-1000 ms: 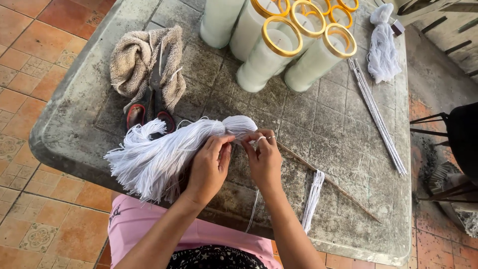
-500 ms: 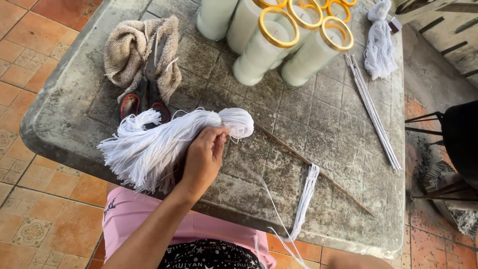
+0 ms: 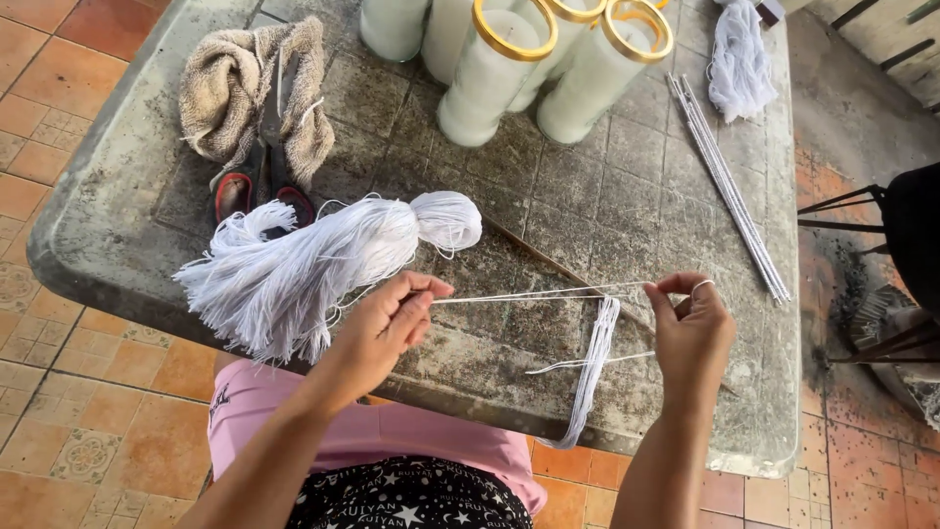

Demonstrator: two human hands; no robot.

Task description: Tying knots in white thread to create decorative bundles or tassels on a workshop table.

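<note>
String (image 3: 539,294) stretched taut between both hands above the table's near edge, left hand (image 3: 387,328) pinching one end beside the white tassel bundle (image 3: 313,260), right hand (image 3: 690,328) pinching the other. One strand drawn free; small pile of pulled strands (image 3: 592,367) hanging over near edge, most of bundle not yet separated. Half a second back, only left hand on bundle, right out of sight, no strand stretched.

White candles (image 3: 494,73), beige towel (image 3: 235,93), thin rods (image 3: 729,191) on stone table (image 3: 627,176).
</note>
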